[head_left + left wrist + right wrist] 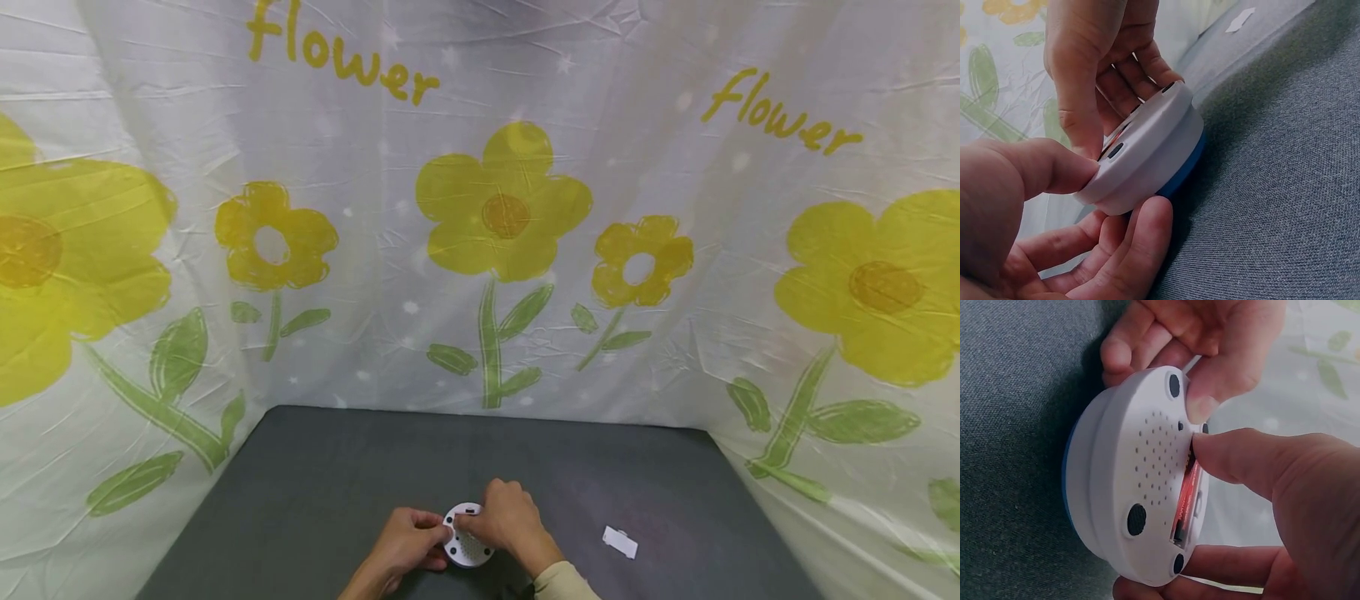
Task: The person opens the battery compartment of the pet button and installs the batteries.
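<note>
A round white device with a blue far side is held with its underside up, close over the dark tabletop. The right wrist view shows its speaker holes, black rubber feet and an uncovered slot holding a red battery. My left hand pinches the device's rim, thumb on the underside and fingers beneath. My right hand has its thumb pressed on the black end of the battery, while its other fingers hold the opposite rim. To the right lies a small white battery cover with a tab.
The dark grey cloth-covered table carries these things. Behind it and at both sides hangs a white curtain printed with yellow flowers. A pale sleeve covers my right forearm.
</note>
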Demonstrator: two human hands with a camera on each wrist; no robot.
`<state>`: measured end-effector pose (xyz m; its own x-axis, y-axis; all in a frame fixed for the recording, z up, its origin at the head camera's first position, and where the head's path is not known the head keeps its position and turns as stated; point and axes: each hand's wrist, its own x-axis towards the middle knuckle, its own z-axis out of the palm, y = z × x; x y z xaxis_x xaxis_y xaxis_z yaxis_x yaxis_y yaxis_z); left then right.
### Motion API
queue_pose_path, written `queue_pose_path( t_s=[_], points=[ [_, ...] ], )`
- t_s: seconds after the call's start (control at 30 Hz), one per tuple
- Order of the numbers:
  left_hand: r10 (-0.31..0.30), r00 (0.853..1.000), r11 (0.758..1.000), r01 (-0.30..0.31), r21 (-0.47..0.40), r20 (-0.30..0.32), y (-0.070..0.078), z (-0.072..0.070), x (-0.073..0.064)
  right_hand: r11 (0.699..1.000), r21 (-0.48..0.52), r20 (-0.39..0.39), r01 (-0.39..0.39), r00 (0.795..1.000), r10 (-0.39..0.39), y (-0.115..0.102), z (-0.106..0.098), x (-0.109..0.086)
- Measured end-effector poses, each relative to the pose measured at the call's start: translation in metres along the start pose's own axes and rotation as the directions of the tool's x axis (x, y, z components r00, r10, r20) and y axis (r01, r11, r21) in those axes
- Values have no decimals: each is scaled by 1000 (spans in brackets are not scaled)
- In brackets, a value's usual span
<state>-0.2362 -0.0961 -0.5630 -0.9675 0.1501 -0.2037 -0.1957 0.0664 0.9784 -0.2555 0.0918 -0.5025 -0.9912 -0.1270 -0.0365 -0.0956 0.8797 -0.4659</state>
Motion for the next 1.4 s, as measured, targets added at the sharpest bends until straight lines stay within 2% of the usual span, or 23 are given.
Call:
queue_pose_path(
  t_s=[0.33,0.53,0.67,0.87,1.13,1.4],
  points=[
    [1,1000,1000,-1,0,2,-1,0,1,1000,-1,12,-29,1000,29,-1,-1,3],
    [-7,1000,1000,7,4,-5,-2,0,1,998,39,27,-41,999,40,5,-2,2],
    [2,1000,1000,-2,-1,-3,-2,0,1,998,56,5,-14,1000,14,8,-4,0],
    [-18,1000,1000,18,1,-5,0,0,1,997,69,1,35,999,-35,11,-9,-1],
    [-54,998,998,55,19,-19,3,-1,1,990,89,17,113,993,-115,26,-28,6],
    [-23,1000,1000,23,-2,-17,2,0,-1,991,32,-11,129,992,-129,43,-63,4]
  ],
)
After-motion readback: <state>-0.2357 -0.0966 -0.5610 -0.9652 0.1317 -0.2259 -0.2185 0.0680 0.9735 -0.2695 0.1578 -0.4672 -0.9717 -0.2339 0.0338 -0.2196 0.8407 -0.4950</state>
